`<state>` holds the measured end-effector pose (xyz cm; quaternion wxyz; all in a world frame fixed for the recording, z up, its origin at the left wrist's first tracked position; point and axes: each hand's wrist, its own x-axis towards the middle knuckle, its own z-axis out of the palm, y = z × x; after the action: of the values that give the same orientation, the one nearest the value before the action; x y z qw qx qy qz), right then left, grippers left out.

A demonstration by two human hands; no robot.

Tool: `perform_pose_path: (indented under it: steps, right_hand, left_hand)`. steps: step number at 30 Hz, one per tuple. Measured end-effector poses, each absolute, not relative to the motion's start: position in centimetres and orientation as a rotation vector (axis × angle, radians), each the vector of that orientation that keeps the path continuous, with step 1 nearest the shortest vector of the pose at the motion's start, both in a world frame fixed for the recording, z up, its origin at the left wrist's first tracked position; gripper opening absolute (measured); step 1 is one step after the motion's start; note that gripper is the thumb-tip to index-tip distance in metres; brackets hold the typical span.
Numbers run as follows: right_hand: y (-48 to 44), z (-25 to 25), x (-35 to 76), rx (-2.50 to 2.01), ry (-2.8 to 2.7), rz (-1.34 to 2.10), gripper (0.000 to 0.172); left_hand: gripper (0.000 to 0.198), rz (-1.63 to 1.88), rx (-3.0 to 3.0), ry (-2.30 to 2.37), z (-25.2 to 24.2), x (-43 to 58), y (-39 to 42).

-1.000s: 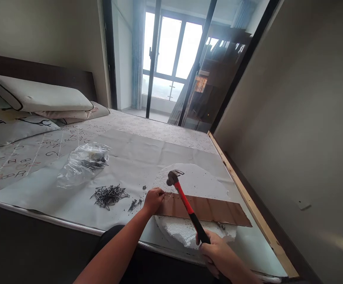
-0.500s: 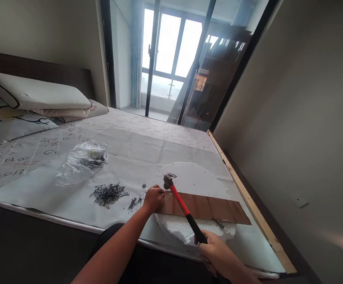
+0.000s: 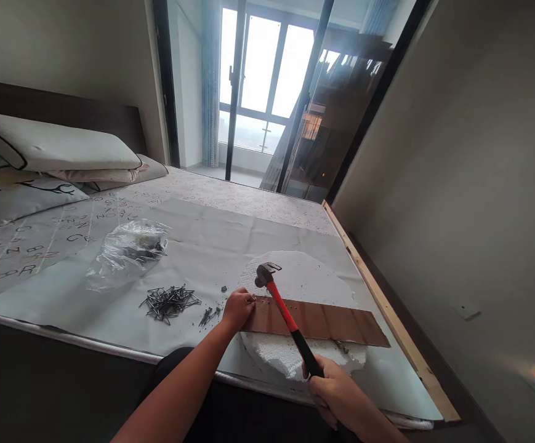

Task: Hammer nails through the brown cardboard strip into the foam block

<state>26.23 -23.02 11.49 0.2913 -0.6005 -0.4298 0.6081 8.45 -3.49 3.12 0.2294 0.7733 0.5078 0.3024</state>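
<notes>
Across the lower view, a letter-print mattress (image 3: 258, 194) fills most of the space, w/ a pale sheet (image 3: 193, 246) over its nr part. Wood strip (image 3: 382, 301) runs along the R edge. On the sheet: a white foam slab (image 3: 304, 274), roughly round, chipped at the nr edge. Brown board (image 3: 341, 325) lies across the foam, small marks nr its far edge. Clear plastic bag (image 3: 119, 252) sits off to L, dark stuff inside. R hand (image 3: 334, 384) grips the black end of a red-and-black claw hammer (image 3: 284, 312), head up over board's L end, nr the other hand. L hand (image 3: 237, 311) is at that end, fingers bent; can't tell if they're pinching anything. Nail pile (image 3: 169, 303) L of it, then a few loose nails (image 3: 207, 316) btwn.
</notes>
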Motion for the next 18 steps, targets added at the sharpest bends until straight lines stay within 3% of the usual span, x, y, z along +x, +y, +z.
perform_pose_path:
  steps: [7, 12, 18]
  right_hand:
    - [-23.0, 10.2, 26.4, -1.674, -1.155, 1.636, 0.023]
    - [-22.9, 10.3, 26.4, -1.623, -1.099, 1.662, 0.021]
    - [-22.3, 8.8, 26.4, -1.687, -1.109, 1.712, 0.026]
  left_hand:
    - [0.021, 0.992, 1.993, 1.317, 4.5, 6.8, -3.7]
    - [0.025, 1.227, 1.805, 1.557, 5.8, 2.8, -2.7]
    - [0.023, 0.724, 1.758, 1.943, 3.9, -0.8, 0.0]
